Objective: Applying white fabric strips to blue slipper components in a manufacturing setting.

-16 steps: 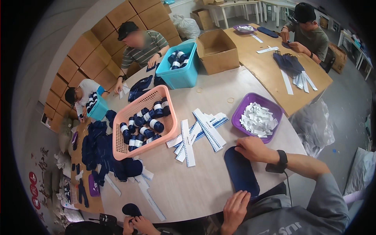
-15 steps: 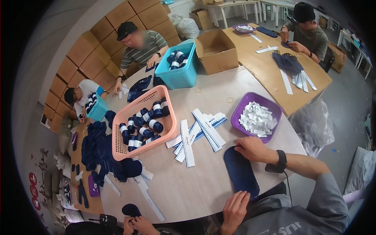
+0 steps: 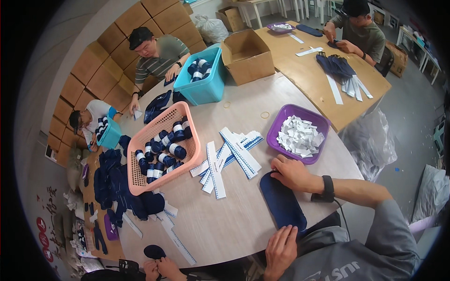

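Observation:
A flat, oblong navy cloth piece (image 3: 282, 201) with rounded ends lies lengthwise before me near the table's edge. My right hand (image 3: 293, 173), with a black band on its wrist, has its fingers curled and pinched at the far end of the cloth. At the near end lies my left hand (image 3: 281, 250), fingers stretched out and tips resting on the cloth; its thumb is hidden. Just beyond my right hand stands a purple basket (image 3: 323, 122) full of small white paper pieces. White ruler-marked strips (image 3: 240, 152) lie crossed in a loose pile left of the cloth.
A pink basket (image 3: 197, 150) holds several banded navy rolls. Behind it stand a turquoise bin (image 3: 206, 91) and an open cardboard box (image 3: 251, 70). Navy cloth (image 3: 112, 182) is heaped at left. Another person's hands (image 3: 161, 269) work at the lower left; others sit across.
The whole view has shifted slightly, so the table's things sit further left in the picture. Both my hands keep their places on the navy cloth piece.

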Demonstrator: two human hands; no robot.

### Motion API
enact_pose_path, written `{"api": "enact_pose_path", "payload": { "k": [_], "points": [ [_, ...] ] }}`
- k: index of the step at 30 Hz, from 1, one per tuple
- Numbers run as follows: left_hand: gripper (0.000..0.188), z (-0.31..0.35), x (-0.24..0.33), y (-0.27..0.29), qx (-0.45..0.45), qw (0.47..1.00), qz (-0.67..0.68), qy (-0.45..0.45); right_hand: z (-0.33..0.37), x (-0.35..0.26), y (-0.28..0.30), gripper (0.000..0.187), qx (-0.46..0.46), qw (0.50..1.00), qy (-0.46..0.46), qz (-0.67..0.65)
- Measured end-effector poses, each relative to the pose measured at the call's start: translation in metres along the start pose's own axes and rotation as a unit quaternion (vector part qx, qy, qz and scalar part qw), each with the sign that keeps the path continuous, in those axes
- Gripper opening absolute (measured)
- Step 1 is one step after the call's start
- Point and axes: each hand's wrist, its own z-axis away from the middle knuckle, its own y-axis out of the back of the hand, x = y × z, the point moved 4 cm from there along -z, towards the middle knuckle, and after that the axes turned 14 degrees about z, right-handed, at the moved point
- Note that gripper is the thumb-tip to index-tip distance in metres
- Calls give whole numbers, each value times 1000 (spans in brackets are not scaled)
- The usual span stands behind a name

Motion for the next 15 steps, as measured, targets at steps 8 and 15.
{"api": "enact_pose_path", "payload": {
  "k": [8, 15],
  "points": [
    [35, 16, -16, -29, -25, 999, -14, -40, -4, 15, -8, 21, -32, 998, 42, -22],
    [34, 26, 11, -10, -49, 995, 51, -64, 17, -3, 3, 23, -120, 986, 105, -40]
  ]
}}
